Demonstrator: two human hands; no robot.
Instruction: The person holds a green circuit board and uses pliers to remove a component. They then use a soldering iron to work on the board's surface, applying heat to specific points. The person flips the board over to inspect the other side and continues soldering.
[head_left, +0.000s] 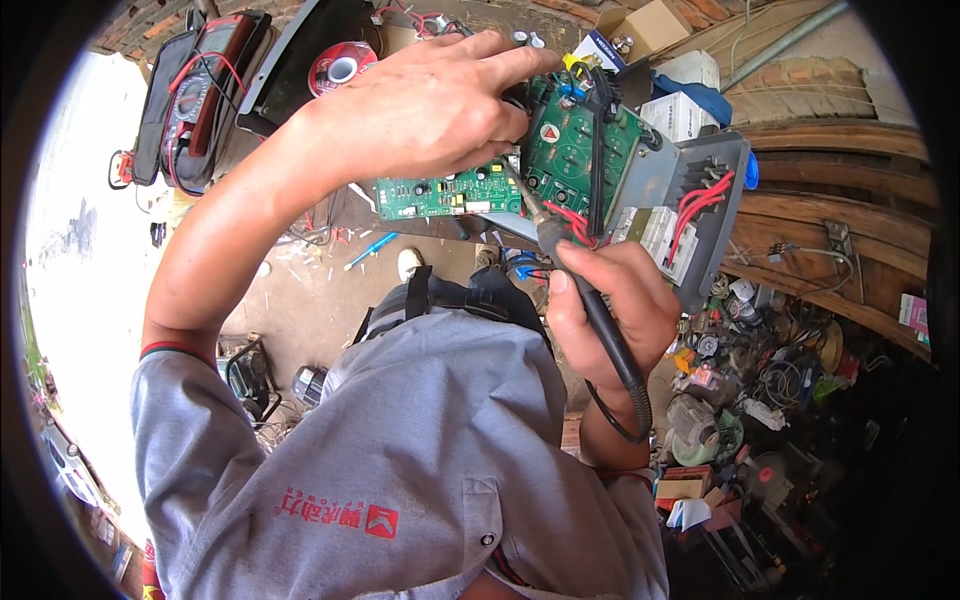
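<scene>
My right hand [625,305] is closed around the black handle of a soldering iron [598,305]. Its metal tip points up and left, reaching the right end of a small green circuit board [440,195]. My left hand [440,105] bends over that board's far edge, thumb and fingers closed at its right end; the exact grip is hidden behind the hand. The left index finger stretches toward the yellow part on a larger green board [585,145]. This larger board sits in an opened grey metal housing [715,165] with red wires [695,210] and black cables.
A red solder spool [342,68] and a dark cover [285,70] lie left of the hands, beyond them a multimeter [190,100] in its case. Small boxes [675,118] stand behind the housing. A blue tool [370,250] lies on the littered floor; machine parts [700,420] crowd the right.
</scene>
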